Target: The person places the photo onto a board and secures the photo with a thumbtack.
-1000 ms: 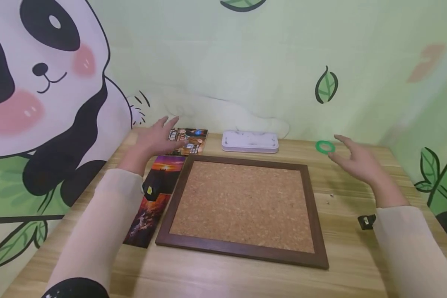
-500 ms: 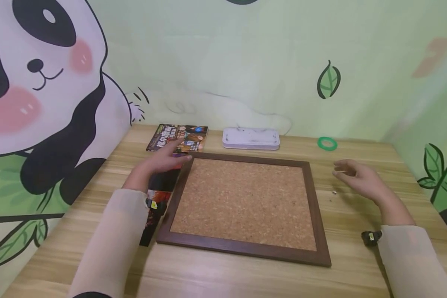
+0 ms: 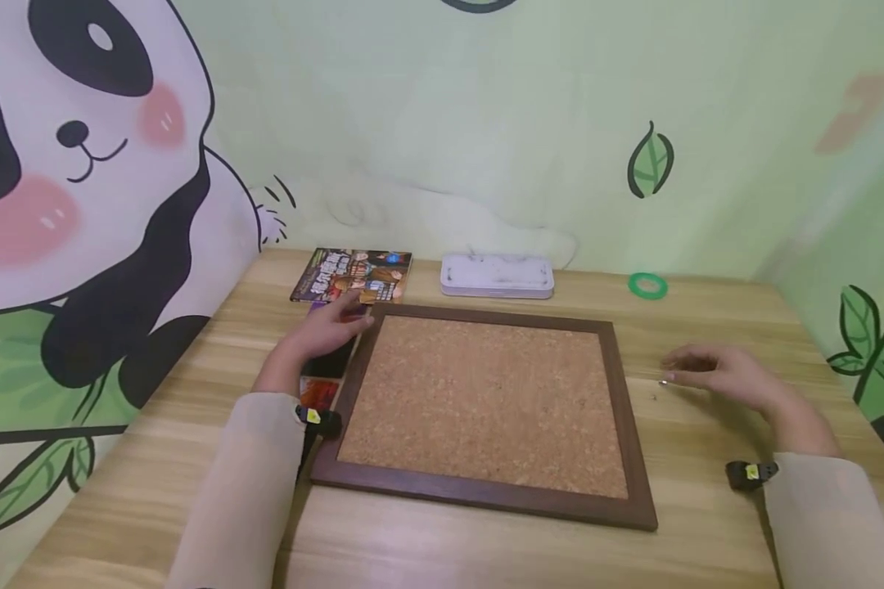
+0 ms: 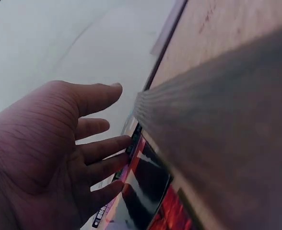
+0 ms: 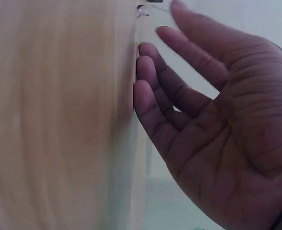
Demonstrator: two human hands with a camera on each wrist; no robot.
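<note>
My left hand (image 3: 327, 331), fingers apart, hovers by the upper left corner of a brown-framed cork board (image 3: 486, 401). Beneath it lie picture cards, one with a red scene (image 3: 319, 393), partly hidden by the hand and wrist. In the left wrist view the palm (image 4: 40, 153) shows nothing held, and fingertips overlap a dark card (image 4: 143, 187). Right of the board, my right hand (image 3: 729, 376) is low over the table, fingers bent loosely. Its thumb tip is right by a small shiny metal piece (image 3: 663, 382), seen just short of the thumb in the right wrist view.
A second tiny piece (image 3: 654, 397) lies near the first. Along the back are a colourful printed booklet (image 3: 354, 274), a pale tin case (image 3: 497, 276) and a green ring (image 3: 647, 285). The panda-patterned wall (image 3: 427, 123) rises behind the wooden table (image 3: 383, 540).
Both hands have come down and nearer. The left moved from above the booklet to the cards by the board; the right moved from beside the green ring to the small metal piece.
</note>
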